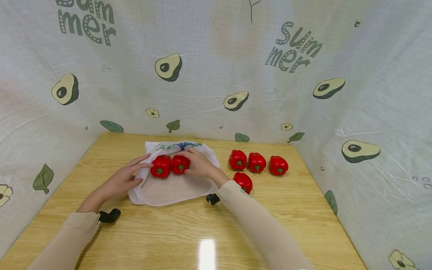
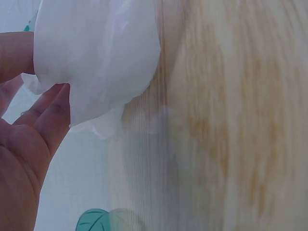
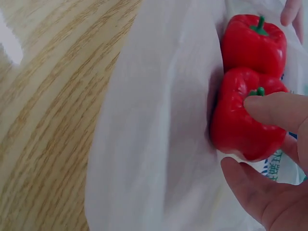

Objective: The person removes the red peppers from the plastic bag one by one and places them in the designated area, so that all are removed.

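Note:
Two red bell peppers with green stems lie side by side in a white plastic bag (image 1: 168,193). My right hand (image 1: 199,164) reaches into the bag and grips the right bell pepper (image 3: 243,127), thumb beside its stem. The left bell pepper (image 1: 160,167) touches the gripped one. At the bag's left rim, my left hand (image 1: 118,183) has its fingers spread, with two fingertips near the left pepper. In the left wrist view, white plastic (image 2: 96,53) covers the left fingertips, so their contact is hidden.
Right of the bag, a red bell pepper (image 1: 237,160), another pepper (image 1: 257,162) and a third pepper (image 1: 278,165) stand in a row. A nearer pepper (image 1: 243,181) is partly behind my right sleeve (image 1: 256,221). A patterned curtain (image 1: 202,93) surrounds the wooden table (image 1: 162,232).

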Motion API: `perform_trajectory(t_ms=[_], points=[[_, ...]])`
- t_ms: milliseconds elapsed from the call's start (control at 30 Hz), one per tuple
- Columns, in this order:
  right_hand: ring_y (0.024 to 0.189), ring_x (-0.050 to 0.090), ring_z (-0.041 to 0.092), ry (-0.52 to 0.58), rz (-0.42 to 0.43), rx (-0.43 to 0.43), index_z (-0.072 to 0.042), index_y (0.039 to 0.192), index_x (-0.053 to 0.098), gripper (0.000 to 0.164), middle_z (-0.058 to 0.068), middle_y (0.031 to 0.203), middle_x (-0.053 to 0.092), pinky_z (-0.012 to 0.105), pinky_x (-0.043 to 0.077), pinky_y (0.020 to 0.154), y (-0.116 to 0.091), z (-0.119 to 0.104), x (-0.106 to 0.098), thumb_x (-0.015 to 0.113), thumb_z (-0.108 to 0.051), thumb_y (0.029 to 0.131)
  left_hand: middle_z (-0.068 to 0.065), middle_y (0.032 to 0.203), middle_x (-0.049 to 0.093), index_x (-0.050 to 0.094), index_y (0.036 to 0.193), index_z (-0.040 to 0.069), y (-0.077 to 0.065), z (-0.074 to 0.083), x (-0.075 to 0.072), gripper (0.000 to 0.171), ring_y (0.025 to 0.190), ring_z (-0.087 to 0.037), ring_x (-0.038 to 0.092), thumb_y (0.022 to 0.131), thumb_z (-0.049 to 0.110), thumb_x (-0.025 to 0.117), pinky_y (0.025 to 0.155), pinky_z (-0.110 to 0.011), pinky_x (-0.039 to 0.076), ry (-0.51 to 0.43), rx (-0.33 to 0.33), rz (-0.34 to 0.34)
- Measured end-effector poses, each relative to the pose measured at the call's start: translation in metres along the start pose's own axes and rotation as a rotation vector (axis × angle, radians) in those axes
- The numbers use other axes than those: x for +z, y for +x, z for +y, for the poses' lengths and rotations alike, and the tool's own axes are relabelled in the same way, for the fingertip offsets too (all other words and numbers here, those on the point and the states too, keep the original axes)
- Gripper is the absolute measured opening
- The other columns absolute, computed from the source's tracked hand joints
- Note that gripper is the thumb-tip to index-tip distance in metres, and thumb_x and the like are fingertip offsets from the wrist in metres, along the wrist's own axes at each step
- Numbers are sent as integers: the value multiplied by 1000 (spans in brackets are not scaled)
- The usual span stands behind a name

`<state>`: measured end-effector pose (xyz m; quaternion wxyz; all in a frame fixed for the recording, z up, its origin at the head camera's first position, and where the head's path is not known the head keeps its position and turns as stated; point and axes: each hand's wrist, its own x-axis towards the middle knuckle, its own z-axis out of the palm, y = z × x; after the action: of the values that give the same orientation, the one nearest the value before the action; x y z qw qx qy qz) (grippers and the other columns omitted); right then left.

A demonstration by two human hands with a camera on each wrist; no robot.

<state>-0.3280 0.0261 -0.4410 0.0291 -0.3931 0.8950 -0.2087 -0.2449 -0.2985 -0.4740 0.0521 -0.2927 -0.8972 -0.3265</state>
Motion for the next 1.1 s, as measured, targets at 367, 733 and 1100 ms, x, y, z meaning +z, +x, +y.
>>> perform_trajectory(t_ms=[367,733,1100], points=[[136,54,26,-23,54,32,-21,149,58,63,9,149,52,41,50,113,3,2,9,80,-7,92,-15,172,31,63,144,10,0,1,-1,57,148,-49,39,92,-9,76,98,-21,52,11,7,1],[124,57,21,-26,63,57,-23,144,61,57,4,140,54,30,55,104,1,-2,11,81,-5,93,-14,173,30,63,144,10,-1,1,-1,55,149,-48,39,93,-7,75,99,-24,53,9,-9,-3],[138,52,23,-23,3,52,-24,144,62,58,5,152,50,34,54,107,-17,-9,-5,79,-3,93,-13,173,29,63,145,11,-2,1,-2,55,149,-47,38,94,-7,75,96,-13,48,-10,-15,2]])
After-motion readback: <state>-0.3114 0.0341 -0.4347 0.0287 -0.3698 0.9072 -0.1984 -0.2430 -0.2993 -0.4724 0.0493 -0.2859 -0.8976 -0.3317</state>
